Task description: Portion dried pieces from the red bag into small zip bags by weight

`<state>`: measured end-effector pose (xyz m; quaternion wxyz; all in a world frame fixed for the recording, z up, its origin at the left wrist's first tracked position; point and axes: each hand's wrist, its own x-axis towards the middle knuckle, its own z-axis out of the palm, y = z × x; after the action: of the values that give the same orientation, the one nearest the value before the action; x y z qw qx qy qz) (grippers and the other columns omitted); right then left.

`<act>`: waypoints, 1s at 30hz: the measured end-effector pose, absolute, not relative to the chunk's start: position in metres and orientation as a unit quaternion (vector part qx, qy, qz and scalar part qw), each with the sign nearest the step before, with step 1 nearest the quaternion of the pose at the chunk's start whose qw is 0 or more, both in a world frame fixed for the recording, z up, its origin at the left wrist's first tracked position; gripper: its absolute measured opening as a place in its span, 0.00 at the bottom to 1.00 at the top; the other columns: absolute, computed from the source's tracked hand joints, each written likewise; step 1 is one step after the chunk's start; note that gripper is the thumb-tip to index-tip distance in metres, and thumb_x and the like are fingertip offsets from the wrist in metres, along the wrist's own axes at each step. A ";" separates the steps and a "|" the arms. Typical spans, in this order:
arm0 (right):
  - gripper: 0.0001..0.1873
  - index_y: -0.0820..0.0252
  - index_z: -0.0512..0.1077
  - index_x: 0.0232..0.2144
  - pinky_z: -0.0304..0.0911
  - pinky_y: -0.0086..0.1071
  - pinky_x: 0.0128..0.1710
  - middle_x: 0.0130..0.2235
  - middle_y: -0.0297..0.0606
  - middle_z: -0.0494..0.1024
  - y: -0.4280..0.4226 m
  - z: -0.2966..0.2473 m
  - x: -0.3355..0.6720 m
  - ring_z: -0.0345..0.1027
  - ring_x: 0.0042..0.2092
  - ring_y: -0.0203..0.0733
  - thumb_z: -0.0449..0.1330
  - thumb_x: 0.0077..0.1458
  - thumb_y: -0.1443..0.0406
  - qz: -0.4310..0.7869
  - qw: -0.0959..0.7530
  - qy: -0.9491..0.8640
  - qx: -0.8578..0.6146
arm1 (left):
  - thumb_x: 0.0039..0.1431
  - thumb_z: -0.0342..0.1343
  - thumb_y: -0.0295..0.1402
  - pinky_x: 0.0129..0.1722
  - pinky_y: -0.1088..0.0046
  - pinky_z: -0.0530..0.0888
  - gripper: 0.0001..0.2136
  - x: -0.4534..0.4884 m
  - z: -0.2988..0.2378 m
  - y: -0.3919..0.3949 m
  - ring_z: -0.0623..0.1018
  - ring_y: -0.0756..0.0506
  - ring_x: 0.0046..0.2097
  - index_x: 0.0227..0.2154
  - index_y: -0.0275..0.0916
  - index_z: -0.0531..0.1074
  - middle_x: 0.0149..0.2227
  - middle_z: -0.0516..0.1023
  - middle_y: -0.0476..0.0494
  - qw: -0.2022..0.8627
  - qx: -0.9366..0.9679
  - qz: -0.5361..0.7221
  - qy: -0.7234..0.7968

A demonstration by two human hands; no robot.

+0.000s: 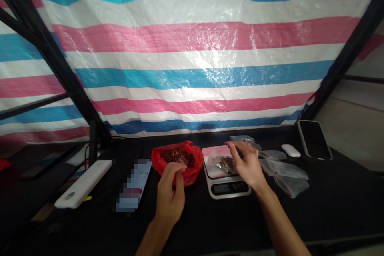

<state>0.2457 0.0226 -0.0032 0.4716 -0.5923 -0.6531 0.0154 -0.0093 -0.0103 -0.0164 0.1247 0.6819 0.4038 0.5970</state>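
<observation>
A red plastic bag [192,170] lies open on the black table, holding dark reddish-brown dried bits [177,155]. My left hand [170,196] rests at the bag's front edge, fingers curled in a pinch over the contents. Right of it stands a small white kitchen scale [228,188] with a clear bag [220,162] of the same dark bits on its platform. My right hand [247,162] hovers over the scale, fingers bent and touching that clear bag's right side.
A pile of empty clear bags [285,174] lies right of the scale. Farther right are a white oval object [290,150] and a dark phone [314,139]. At left lie a long white device [83,184] and a card [133,186]. A striped tarp [192,60] hangs behind.
</observation>
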 end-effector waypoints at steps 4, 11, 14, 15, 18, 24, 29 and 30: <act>0.20 0.52 0.79 0.43 0.55 0.51 0.56 0.46 0.40 0.83 0.020 -0.001 0.245 0.72 0.52 0.53 0.53 0.67 0.50 0.025 0.435 -0.686 -0.582 | 0.69 0.49 0.27 0.42 0.71 0.75 0.10 -0.011 -0.017 -0.009 0.79 0.46 0.40 0.36 0.42 0.75 0.37 0.79 0.46 0.120 0.683 0.593 0.409; 0.18 0.51 0.76 0.51 0.57 0.51 0.56 0.50 0.41 0.80 0.012 0.004 0.243 0.70 0.55 0.53 0.58 0.62 0.53 0.035 0.394 -0.709 -0.584 | 0.68 0.48 0.28 0.43 0.68 0.75 0.10 -0.016 -0.017 -0.007 0.79 0.44 0.40 0.36 0.42 0.74 0.37 0.79 0.45 0.120 0.677 0.590 0.423; 0.15 0.50 0.78 0.47 0.59 0.49 0.54 0.44 0.39 0.82 0.013 0.000 0.244 0.73 0.50 0.52 0.61 0.59 0.55 0.033 0.351 -0.726 -0.590 | 0.68 0.49 0.28 0.42 0.68 0.75 0.09 -0.016 -0.016 -0.006 0.79 0.44 0.39 0.35 0.42 0.74 0.36 0.79 0.45 0.120 0.676 0.593 0.421; 0.13 0.50 0.79 0.44 0.61 0.48 0.53 0.42 0.38 0.82 0.014 -0.002 0.244 0.74 0.48 0.51 0.61 0.59 0.56 0.036 0.344 -0.729 -0.591 | 0.67 0.49 0.28 0.42 0.68 0.75 0.09 -0.017 -0.016 -0.006 0.79 0.44 0.39 0.35 0.42 0.74 0.36 0.79 0.45 0.120 0.675 0.594 0.421; 0.12 0.53 0.80 0.41 0.66 0.44 0.47 0.38 0.38 0.81 0.018 -0.005 0.244 0.75 0.41 0.47 0.60 0.61 0.56 0.067 0.376 -0.722 -0.577 | 0.66 0.50 0.28 0.43 0.68 0.75 0.08 -0.019 -0.018 -0.004 0.79 0.44 0.40 0.36 0.43 0.74 0.37 0.78 0.45 0.109 0.654 0.608 0.437; 0.12 0.54 0.77 0.46 0.70 0.37 0.44 0.42 0.41 0.74 0.012 0.019 0.212 0.72 0.42 0.44 0.61 0.63 0.58 0.071 0.532 -0.684 -0.493 | 0.65 0.53 0.30 0.43 0.69 0.73 0.05 -0.030 -0.020 0.000 0.77 0.45 0.41 0.38 0.42 0.73 0.38 0.76 0.47 0.128 0.562 0.663 0.478; 0.14 0.50 0.76 0.51 0.68 0.37 0.51 0.47 0.40 0.73 0.006 0.028 0.162 0.71 0.50 0.44 0.59 0.64 0.66 0.089 0.482 -0.753 -0.440 | 0.63 0.54 0.31 0.41 0.70 0.73 0.04 -0.038 -0.017 0.001 0.76 0.46 0.39 0.37 0.42 0.73 0.37 0.75 0.48 0.146 0.528 0.677 0.491; 0.16 0.50 0.76 0.52 0.68 0.39 0.52 0.48 0.40 0.73 0.007 0.025 0.155 0.70 0.51 0.45 0.58 0.64 0.68 0.081 0.464 -0.766 -0.438 | 0.63 0.54 0.31 0.41 0.70 0.73 0.04 -0.039 -0.017 0.001 0.76 0.46 0.39 0.37 0.42 0.73 0.37 0.75 0.48 0.148 0.527 0.677 0.492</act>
<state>0.1548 0.0070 0.0253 0.4639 -0.4384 -0.7655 0.0812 -0.0391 0.0011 -0.0171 0.1481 0.5268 0.4922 0.6770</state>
